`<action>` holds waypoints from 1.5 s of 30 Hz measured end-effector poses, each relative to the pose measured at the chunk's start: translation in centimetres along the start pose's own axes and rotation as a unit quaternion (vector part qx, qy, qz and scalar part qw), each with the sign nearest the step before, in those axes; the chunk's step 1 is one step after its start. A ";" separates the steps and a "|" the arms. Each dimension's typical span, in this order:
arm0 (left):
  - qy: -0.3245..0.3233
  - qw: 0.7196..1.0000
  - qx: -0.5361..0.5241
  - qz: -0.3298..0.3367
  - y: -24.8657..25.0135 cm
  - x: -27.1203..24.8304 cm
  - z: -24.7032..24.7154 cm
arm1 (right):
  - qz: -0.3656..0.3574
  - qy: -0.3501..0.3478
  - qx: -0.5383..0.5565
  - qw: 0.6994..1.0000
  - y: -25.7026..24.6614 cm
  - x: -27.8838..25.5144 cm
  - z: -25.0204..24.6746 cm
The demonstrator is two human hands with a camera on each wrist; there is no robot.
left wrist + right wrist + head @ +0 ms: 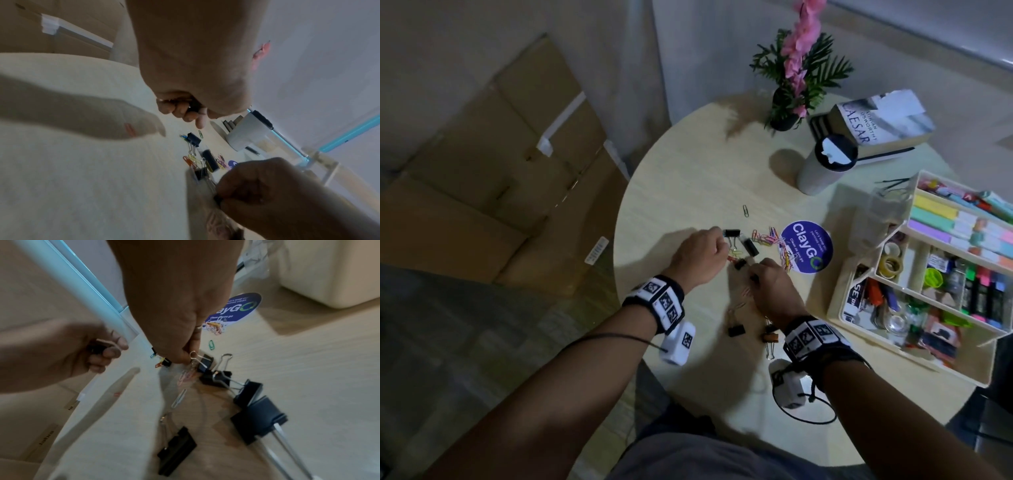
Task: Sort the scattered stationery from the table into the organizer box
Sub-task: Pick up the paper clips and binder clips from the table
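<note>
Black binder clips and coloured paper clips (774,238) lie scattered on the round table (688,178). My left hand (722,240) curls its fingers round a small black binder clip (192,108), also visible in the right wrist view (96,348). My right hand (755,270) pinches the wire handle of another small black binder clip (205,364), with pink paper clips (186,375) hanging just under the fingertips. More black binder clips (259,418) lie nearer me, and one (736,330) sits beside a brown clip (770,337). The cream organizer box (839,298) stands to the right, full of stationery.
A round purple sticker (806,246) lies between my hands and the box. A lidded cup (825,164), a book (876,120) and a potted plant (791,102) stand at the back. A lone paper clip (745,210) lies farther out. Cardboard boxes (500,171) sit left of the table.
</note>
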State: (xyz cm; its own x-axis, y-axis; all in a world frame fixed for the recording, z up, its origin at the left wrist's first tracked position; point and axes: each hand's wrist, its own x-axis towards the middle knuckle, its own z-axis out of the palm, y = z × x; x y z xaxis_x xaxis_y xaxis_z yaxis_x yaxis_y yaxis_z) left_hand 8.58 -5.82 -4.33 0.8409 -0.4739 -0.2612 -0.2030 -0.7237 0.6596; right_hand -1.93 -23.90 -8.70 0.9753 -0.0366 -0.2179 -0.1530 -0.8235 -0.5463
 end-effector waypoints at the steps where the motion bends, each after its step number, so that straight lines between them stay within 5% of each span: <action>1: 0.009 1.000 0.026 0.002 0.2 0.9 -0.1 | -0.003 -0.004 -0.004 1.000 0.2 -0.2 -0.2; 12: -0.028 0.981 0.187 0.033 0.7 4.9 1.6 | 0.082 0.075 0.029 0.993 0.1 2.1 -1.1; 18: -0.039 0.989 0.143 -0.002 0.6 4.8 2.1 | 0.120 0.086 0.033 0.988 0.2 4.5 0.4; 24: -0.106 0.990 0.075 -0.056 -0.1 4.2 1.9 | 0.080 0.100 0.070 0.989 0.8 4.0 0.1; 29: -0.060 0.996 -0.039 -0.058 0.0 3.3 1.4 | 0.075 0.114 0.095 0.986 1.4 0.6 -2.5; 36: -0.057 0.995 -0.075 0.036 6.0 0.8 1.2 | 0.130 0.145 0.231 0.953 3.7 -7.3 -8.3; 45: -0.069 0.980 -0.082 0.168 17.1 -2.1 7.3 | 0.128 0.208 0.150 0.958 9.6 -16.8 -14.9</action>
State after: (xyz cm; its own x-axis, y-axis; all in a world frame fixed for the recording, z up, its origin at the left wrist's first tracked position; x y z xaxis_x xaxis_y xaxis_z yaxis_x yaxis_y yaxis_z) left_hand -0.30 -20.89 2.36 0.6617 -0.7437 -0.0956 -0.3638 -0.4299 0.8263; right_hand -17.42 -39.64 1.81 0.8694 -0.4893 -0.0684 -0.3736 -0.5605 -0.7391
